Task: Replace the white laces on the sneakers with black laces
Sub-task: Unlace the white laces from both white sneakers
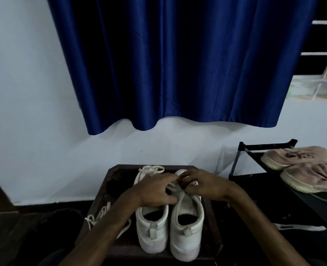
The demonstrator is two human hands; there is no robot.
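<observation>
- A loose white lace (99, 215) lies on the dark surface (110, 181), left of the pair.
- My left hand (156, 189) covers the left sneaker (152, 227), fingers curled; I cannot tell if they pinch anything.
- My right hand (201, 184) pinches the threaded white lace (175, 187) on the right sneaker (186, 233). I'd brace the shoe and ease out one crossing at a time.

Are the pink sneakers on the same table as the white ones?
No, the pink sneakers sit on the black rack at right.

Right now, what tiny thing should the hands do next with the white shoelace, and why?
Probably pull the white cloth shoelace out of its next eyelet on the right-hand white sneaker: both the left hand and right hand pinch it there, and it looks still threaded.
</observation>
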